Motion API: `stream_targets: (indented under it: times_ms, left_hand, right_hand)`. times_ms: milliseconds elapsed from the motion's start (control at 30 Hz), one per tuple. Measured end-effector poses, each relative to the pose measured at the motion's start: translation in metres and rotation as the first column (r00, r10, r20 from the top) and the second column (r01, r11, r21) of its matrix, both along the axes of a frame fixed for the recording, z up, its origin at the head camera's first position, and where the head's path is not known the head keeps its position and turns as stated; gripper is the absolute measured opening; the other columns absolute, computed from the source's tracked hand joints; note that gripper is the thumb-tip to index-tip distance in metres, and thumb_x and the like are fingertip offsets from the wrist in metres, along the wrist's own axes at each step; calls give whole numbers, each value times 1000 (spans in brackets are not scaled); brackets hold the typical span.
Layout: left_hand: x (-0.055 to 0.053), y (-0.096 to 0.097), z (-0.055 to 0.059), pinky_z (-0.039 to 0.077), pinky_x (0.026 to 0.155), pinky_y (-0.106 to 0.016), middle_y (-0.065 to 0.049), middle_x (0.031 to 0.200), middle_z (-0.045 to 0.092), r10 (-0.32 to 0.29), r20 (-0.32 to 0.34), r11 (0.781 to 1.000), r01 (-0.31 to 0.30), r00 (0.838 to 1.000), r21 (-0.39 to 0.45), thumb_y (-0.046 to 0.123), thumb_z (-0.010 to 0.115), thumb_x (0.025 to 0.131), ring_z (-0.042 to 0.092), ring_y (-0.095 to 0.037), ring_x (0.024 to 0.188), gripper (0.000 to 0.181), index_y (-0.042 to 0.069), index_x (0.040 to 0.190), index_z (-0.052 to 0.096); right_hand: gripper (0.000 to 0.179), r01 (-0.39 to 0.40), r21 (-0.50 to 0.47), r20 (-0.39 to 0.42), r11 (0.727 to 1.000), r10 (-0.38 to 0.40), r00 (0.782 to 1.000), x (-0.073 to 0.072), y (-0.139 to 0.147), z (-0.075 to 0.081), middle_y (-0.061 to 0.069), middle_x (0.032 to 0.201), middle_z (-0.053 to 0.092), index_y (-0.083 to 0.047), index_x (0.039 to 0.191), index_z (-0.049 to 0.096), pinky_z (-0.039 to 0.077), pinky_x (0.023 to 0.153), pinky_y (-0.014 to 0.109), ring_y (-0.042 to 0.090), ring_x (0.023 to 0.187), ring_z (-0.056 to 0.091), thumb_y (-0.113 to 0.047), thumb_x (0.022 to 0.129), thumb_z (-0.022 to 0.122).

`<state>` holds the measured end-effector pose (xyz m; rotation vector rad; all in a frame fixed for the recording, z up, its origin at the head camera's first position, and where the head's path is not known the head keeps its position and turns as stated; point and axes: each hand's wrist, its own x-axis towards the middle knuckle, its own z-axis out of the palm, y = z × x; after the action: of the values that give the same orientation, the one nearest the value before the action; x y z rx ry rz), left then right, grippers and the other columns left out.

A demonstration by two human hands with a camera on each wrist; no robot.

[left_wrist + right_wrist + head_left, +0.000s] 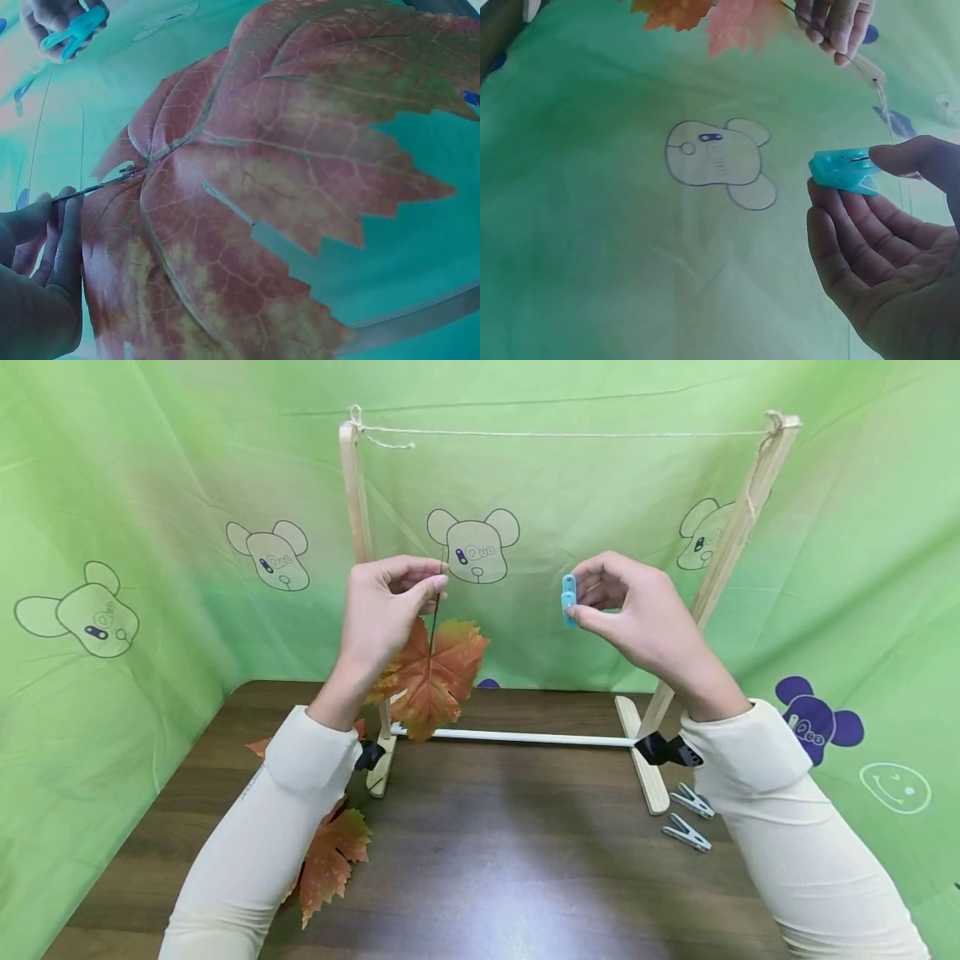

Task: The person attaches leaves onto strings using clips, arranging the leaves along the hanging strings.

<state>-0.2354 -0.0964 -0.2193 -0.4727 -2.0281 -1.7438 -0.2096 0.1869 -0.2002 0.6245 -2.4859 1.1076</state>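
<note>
My left hand [386, 606] pinches the thin dark stem of an orange-red maple leaf [442, 672], which hangs below the fingers. In the left wrist view the leaf [225, 172] spreads wide, its stem between thumb and fingertips. My right hand [637, 610] holds a light blue clothespin [568, 602] between thumb and fingers. Seen from the right wrist, the clothespin [845, 169] lies across the fingertips with the thumb on one end. Both hands are raised inside a wooden frame, below the string [562, 434] tied between its two posts.
More autumn leaves [330, 856] lie on the brown table [510, 827], partly behind the left sleeve. Two pale clothespins [687, 833] rest beside the frame's right foot [642, 760]. A white bar [517, 738] joins the feet. Green printed cloth [187, 460] surrounds the table.
</note>
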Motion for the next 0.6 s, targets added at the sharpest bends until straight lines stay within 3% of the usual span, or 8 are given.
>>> stream_targets:
  times_ms: [233,467,600]
  left_hand:
    - [-3,4,10,62,70,-23,-20,89,78,6,-20,1000,-5,1000,24,4,78,94,72,-10,70,13,-3,104,80]
    - [-10,5,21,62,70,-24,-19,92,79,23,-48,998,-20,999,63,2,77,93,73,-17,74,13,-5,104,80]
    - [-13,5,26,62,70,-24,-18,92,79,25,-48,997,-21,999,78,2,77,94,73,-14,73,13,-5,104,80]
  right_hand:
    - [24,-49,-63,15,997,50,999,-3,-9,14,-7,93,70,-3,119,69,51,76,16,5,82,69,-5,95,73]
    - [24,-79,-114,18,990,82,997,-9,-17,27,-5,98,72,-6,120,68,47,80,21,7,84,71,-6,96,72]
    - [24,-85,-125,15,988,88,996,-14,-23,35,-6,99,71,-7,120,68,45,80,24,7,84,71,-7,97,73]
